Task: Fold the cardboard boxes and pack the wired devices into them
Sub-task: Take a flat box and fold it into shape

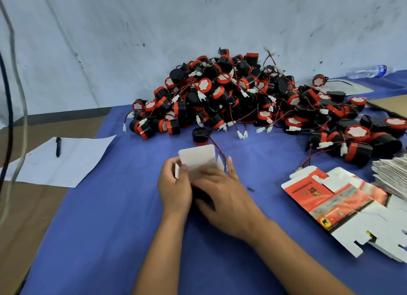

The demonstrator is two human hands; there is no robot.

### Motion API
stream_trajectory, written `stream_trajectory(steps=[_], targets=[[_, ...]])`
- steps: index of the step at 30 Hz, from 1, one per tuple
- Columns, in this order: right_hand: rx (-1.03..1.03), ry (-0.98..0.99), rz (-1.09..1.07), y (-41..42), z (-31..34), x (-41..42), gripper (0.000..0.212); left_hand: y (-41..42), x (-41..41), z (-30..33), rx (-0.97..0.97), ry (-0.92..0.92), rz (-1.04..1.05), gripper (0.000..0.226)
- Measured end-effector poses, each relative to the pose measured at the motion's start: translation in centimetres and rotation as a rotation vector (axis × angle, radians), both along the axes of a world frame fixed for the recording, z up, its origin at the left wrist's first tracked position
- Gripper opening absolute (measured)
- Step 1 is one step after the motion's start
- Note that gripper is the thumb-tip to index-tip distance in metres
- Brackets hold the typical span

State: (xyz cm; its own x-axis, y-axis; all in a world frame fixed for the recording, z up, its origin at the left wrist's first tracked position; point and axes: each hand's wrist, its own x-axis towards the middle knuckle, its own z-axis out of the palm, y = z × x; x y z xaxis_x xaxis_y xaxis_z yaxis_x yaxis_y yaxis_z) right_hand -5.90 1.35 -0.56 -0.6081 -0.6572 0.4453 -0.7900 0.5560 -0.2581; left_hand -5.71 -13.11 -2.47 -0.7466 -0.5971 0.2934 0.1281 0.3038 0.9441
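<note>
2 hands work on 1 small cardboard box (196, 160) at the middle of the blue cloth (110, 217): the left hand (175, 188) curls its fingers round the box's left side, and the right hand (222, 198) lies over its lower part with fingers fairly straight, pressing on it; the white top flap stands up and 1 small side flap sticks out to the right. Just beyond the box sits 1 separate wired device (200, 135), black with a red rim, its red lead trailing toward the right hand. Behind it rises 1 large heap of wired devices (253, 96), far too many to count, spreading along the far and right edge of the cloth. At the right lie 1 flat unfolded carton (326, 201), printed red, and 1 stack of flat cartons (391, 173) cut off by the frame. To the left, 1 sheet of paper (66, 160) with 1 pen (58, 146) overhangs the cloth's edge. 1 water bottle (370, 71) lies at the far right. Bare cloth shows left of and below the hands.
</note>
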Motion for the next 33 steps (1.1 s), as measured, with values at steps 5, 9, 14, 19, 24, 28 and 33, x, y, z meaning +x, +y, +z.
stream_trajectory(steps=[5, 9, 14, 19, 24, 28, 33], targets=[[-0.721, 0.129, -0.085, -2.7, 0.3, -3.4, 0.026, -1.0, 0.0, 0.1, 0.086, 0.063, 0.312, 0.017], [0.043, -0.008, -0.403, -5.5, -0.1, -12.1, 0.034, -1.8, 0.3, 0.6, 0.072, 0.066, 0.355, 0.013], [0.368, -0.2, -0.228, -6.7, -0.7, -17.4, 0.066, -2.1, 0.2, 0.7, 0.095, 0.042, 0.343, 0.014], [0.134, -0.299, -0.294, -7.4, -0.7, -15.1, 0.064, -2.5, -0.3, 0.2, 0.109, 0.043, 0.351, 0.016], [0.097, -0.387, -0.366, -2.9, 0.4, -11.0, 0.061, -2.3, -0.4, 0.4, 0.142, 0.056, 0.33, 0.013], [-0.016, -0.372, -0.432, 1.4, 1.2, -8.0, 0.048, -1.3, -0.3, 0.5, 0.178, 0.006, 0.186, 0.008], [-0.611, -0.757, -0.206, 4.2, 4.4, -4.5, 0.042, 0.1, -0.6, 0.3, 0.134, -0.065, -0.067, 0.012]])
